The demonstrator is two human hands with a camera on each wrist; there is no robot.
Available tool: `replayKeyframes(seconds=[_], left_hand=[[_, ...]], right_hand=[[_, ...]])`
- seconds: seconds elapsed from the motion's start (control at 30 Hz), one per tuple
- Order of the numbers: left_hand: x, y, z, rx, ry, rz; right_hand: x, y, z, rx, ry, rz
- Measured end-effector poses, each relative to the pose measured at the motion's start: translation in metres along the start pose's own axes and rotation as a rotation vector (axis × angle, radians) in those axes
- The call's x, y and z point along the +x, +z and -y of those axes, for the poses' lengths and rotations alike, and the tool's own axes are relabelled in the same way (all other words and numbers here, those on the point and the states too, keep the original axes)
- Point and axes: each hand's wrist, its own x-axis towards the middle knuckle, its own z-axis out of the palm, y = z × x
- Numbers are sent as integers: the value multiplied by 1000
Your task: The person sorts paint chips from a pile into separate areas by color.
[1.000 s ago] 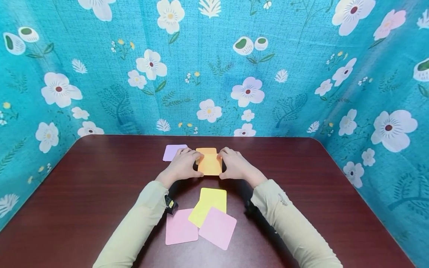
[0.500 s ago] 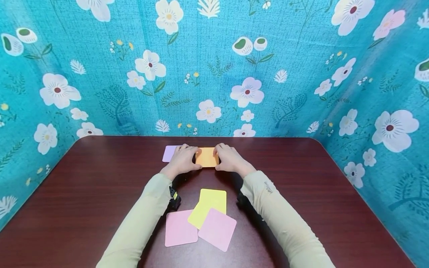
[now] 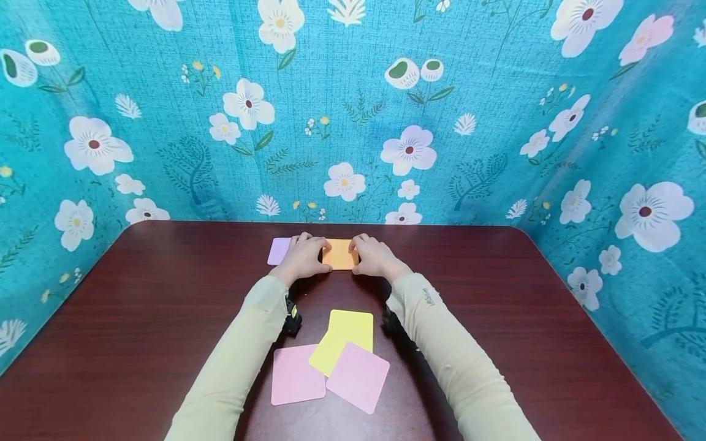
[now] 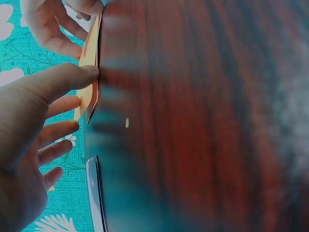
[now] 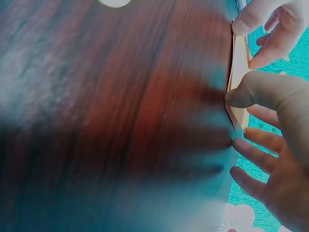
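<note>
Two orange cards [image 3: 340, 255] with rounded corners lie one over the other near the table's far edge. My left hand [image 3: 305, 256] holds their left side, thumb at the near edge and fingers at the far one. On the opposite side my right hand [image 3: 374, 256] grips them the same way. In the left wrist view the cards [image 4: 91, 48] show edge-on, bowed slightly apart from each other, low over the table. The right wrist view has the right thumb pressing the near edge of the cards [image 5: 238, 67], its other fingers spread behind.
A purple card [image 3: 280, 251] lies left of the orange ones, partly hidden by the left hand. Nearer the front, yellow cards [image 3: 350, 327] overlap a left pink card [image 3: 298, 375] and a right pink card [image 3: 358, 376]. A flowered blue curtain [image 3: 342, 110] hangs behind the table [image 3: 138, 318].
Both hands have moved away from the body with the nearer orange card, which has slid over the farther one. The yellow, pink and purple cards have stayed put.
</note>
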Motion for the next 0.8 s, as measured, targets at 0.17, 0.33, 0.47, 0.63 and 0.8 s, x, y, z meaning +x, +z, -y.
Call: replayKeyframes(seconds=[0.17,0.33,0.47,0.63,0.8], left_hand=[[0,-2,1,-8,-24,24],[-2,-5,-2,-19,-30,53],[-2,-5,-4,-2,-26,68],[-2,-3,-5,0,-30,77],[-3,-1,-5,0,-29,63]], right_hand=[[5,2,0,8,17,31],[6,0,3,-9,30,61],[5,0,4,-14,46,63],[3,1,4,11,56,53],[0,2,4,49,65,32]])
